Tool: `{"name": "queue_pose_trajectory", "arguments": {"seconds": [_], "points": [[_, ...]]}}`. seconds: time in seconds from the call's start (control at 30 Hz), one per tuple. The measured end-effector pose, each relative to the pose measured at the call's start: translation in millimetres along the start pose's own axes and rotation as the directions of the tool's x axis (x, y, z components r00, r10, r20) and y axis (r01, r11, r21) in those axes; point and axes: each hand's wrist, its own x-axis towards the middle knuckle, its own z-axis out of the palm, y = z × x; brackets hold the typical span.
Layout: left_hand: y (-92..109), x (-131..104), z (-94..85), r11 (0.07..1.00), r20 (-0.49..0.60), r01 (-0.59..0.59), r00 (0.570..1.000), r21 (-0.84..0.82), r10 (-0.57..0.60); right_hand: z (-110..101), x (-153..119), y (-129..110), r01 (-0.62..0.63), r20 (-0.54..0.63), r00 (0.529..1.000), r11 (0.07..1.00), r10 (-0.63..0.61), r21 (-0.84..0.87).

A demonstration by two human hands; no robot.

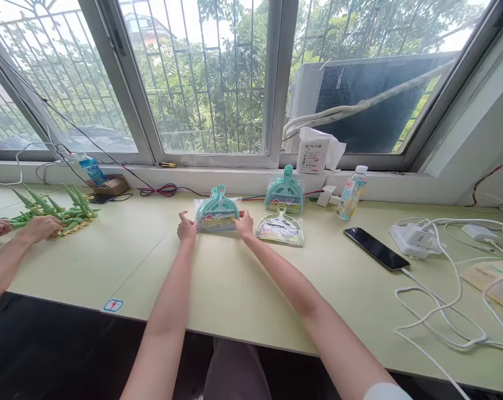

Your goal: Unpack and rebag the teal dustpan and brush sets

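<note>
Dustpan set [218, 214] between both hands — handle toward window, long axis sideways.

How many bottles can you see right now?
2: a blue bottle at far left, leaning by the brown box; a capped bottle upright on the right, between the tissues and the black phone.

We see our left hand [187, 229] and right hand [244, 224] bare, with slender fingers, and our forearms uncovered and smooth. On our right arm [310, 303], a white short sleeve [385, 391] shows at the picture's lower edge, its plain hem curving round above the elbow. Over our lap we wear plain, muted grey cloth [237, 371] with a faint purplish cast, softly rounded in outline.
</note>
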Motion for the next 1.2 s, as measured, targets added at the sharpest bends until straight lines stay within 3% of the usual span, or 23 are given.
{"name": "queue_pose_trajectory", "arguments": {"seconds": [0.13, 0.2, 0.3, 0.33, 0.4, 0.47, 0.5, 0.57, 0.67, 0.8, 0.9, 1.0, 1.1, 1.2], "points": [[0, -2, -3.5, 0.999, 0.021, 0.042, 0.999, 0.002, -0.042, 15, 16, 4, 0.056, -0.045, 0.997, 0.998, -0.056, -0.007], [4, -6, -6.7, 0.999, -0.056, 0.027, 0.998, 0.024, -0.026, 21, 18, 5, 0.038, -0.064, 0.997, 0.999, -0.038, -0.008], [14, -16, -10.4, 0.971, -0.206, -0.200, 0.953, 0.128, 0.224, 29, 13, 5, 0.013, -0.081, 0.997, 1.000, -0.014, -0.013], [19, -20, -10.1, 0.931, -0.167, -0.322, 0.922, 0.173, 0.350, 31, 11, 5, 0.001, -0.089, 0.996, 1.000, -0.002, -0.021], [29, -27, -5.8, 0.804, 0.062, -0.557, 0.828, 0.210, 0.558, 34, 7, 3, -0.015, -0.104, 0.995, 0.998, 0.010, -0.053], [36, -33, 2.3, 0.686, 0.273, -0.704, 0.708, 0.186, 0.652, 35, 4, 0, 0.001, -0.106, 0.994, 0.995, -0.011, -0.097], [38, -35, 7.0, 0.653, 0.321, -0.735, 0.672, 0.182, 0.667, 35, 3, -2, 0.022, -0.105, 0.994, 0.994, -0.034, -0.111], [39, -35, 15.2, 0.646, 0.329, -0.737, 0.671, 0.198, 0.664, 31, 1, -8, 0.082, -0.115, 0.989, 0.990, -0.095, -0.119], [34, -30, 22.5, 0.692, 0.303, -0.687, 0.723, 0.222, 0.621, 17, -4, -25, 0.248, -0.107, 0.958, 0.955, -0.267, -0.161], [26, -22, 27.5, 0.724, 0.299, -0.647, 0.759, 0.239, 0.579, -32, -13, -40, 0.466, -0.068, 0.861, 0.835, -0.504, -0.293], [22, -19, 31.4, 0.733, 0.289, -0.636, 0.768, 0.240, 0.572, -92, -15, -21, 0.413, -0.131, 0.851, 0.803, -0.508, -0.429], [20, -16, 34.2, 0.744, 0.271, -0.630, 0.773, 0.222, 0.573, -158, -16, 26, 0.121, -0.258, 0.911, 0.806, -0.322, -0.579], [21, -11, 35.6, 0.762, 0.260, -0.609, 0.789, 0.219, 0.556, -213, -24, 79, -0.151, -0.275, 0.960, 0.746, -0.044, -0.648], [24, -4, 37.7, 0.762, 0.267, -0.594, 0.802, 0.257, 0.535, -243, -33, 111, -0.161, -0.136, 0.986, 0.701, 0.092, -0.695]]}}
